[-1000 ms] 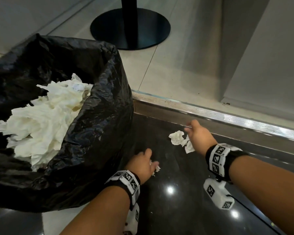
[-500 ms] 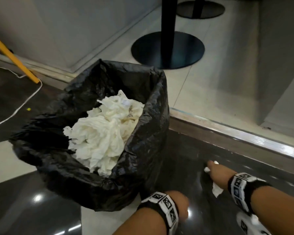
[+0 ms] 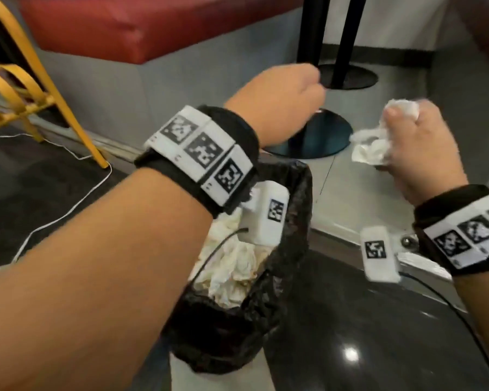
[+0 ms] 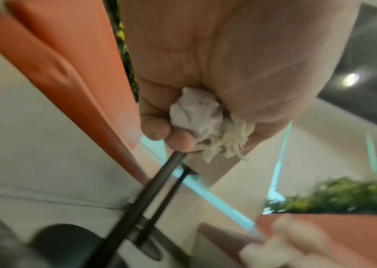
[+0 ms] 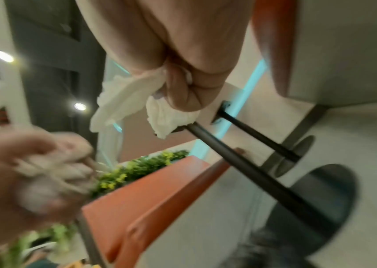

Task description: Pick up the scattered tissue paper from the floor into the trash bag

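The black trash bag [image 3: 291, 266] stands open on the floor below my left forearm, with crumpled white tissue [image 3: 232, 266] piled inside. My left hand [image 3: 280, 100] is raised above and beyond the bag's rim, curled into a fist. The left wrist view shows that fist [image 4: 205, 117] gripping a small wad of tissue [image 4: 196, 116]. To the right of the bag my right hand [image 3: 418, 142] is raised too, clutching white tissue [image 3: 373, 145] that hangs out of its fingers. In the right wrist view the tissue [image 5: 123, 105] hangs from the right fist [image 5: 182, 90].
A red bench seat [image 3: 141, 26] runs along the back. Black table poles [image 3: 314, 29] on round bases [image 3: 322, 136] stand beyond the hands. A yellow chair frame [image 3: 40, 88] and a white cable [image 3: 68, 198] are at the left. A metal floor strip [image 3: 339, 235] crosses beside the bag.
Both hands have risen from the dark floor with tissue gripped in them. The left hand now hovers over the bag. The head view has swung up and to the right.
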`<state>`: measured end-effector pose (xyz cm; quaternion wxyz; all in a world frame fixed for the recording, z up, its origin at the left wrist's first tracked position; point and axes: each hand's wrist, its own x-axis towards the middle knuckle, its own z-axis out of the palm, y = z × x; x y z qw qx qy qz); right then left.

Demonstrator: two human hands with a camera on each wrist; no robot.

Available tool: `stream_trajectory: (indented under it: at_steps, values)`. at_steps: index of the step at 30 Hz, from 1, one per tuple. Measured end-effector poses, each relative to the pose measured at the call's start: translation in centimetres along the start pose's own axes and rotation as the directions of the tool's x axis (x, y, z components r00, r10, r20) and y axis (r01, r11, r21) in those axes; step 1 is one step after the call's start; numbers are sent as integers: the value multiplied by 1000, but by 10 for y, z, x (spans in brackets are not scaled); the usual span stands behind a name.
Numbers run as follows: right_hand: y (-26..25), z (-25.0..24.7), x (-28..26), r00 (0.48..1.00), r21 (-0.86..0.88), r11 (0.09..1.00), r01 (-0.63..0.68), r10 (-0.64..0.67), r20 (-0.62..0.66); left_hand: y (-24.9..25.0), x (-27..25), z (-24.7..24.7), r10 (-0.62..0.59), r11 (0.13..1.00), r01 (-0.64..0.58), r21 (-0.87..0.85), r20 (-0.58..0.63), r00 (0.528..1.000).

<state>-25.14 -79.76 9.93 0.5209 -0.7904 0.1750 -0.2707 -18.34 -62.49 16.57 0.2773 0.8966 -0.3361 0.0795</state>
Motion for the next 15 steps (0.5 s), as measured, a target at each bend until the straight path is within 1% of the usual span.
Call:
stream_trajectory:
  at_steps: [1,2,3,4,5,6,7,8,9,10,11,12,13,14,15]
  values:
    - [-16,10,3,998,22,998,56,-57,18,-22,2,-9,-55,998,55,32,-9,998]
    - [-27,25,9,992,-1,993,118,-118,35,-41,-4,-12,-138,988,136,74,20,990]
    - [-44,42,2,983,-4,987,163,-162,82,-59,-12,-5,-242,963,231,136,73,967]
    - [-48,59,-3,972,-30,980,195,-189,138,-75,-24,5,-322,938,285,199,186,928]
    - [-50,74,-10,962,-87,976,200,-179,204,-88,-36,14,-359,924,294,244,290,887]
    - [-44,89,-12,947,-173,961,216,-162,279,-100,-48,21,-403,908,312,278,381,833]
    - [-40,100,-18,926,-272,942,195,-85,368,-110,-59,26,-462,886,383,260,434,774]
    - [-31,109,-21,884,-381,909,167,32,466,-117,-70,28,-510,857,473,206,483,712]
    - [-25,116,-26,806,-465,876,128,181,563,-122,-78,28,-534,825,544,153,528,660]
    - [-19,120,-28,704,-519,850,93,312,637,-128,-83,28,-535,803,582,127,585,610]
    - [-19,121,-33,622,-564,822,81,400,673,-130,-89,24,-526,798,594,104,603,600]
    - [-18,122,-33,588,-590,800,114,424,689,-135,-90,20,-526,785,612,95,624,578]
    - [-21,120,-35,606,-610,773,174,404,685,-137,-91,14,-526,786,608,110,637,564]
    - [-23,119,-33,648,-615,751,241,348,677,-142,-90,10,-534,783,610,123,634,558]
    - [-28,115,-32,718,-591,770,240,269,642,-143,-90,4,-523,794,598,108,623,582]
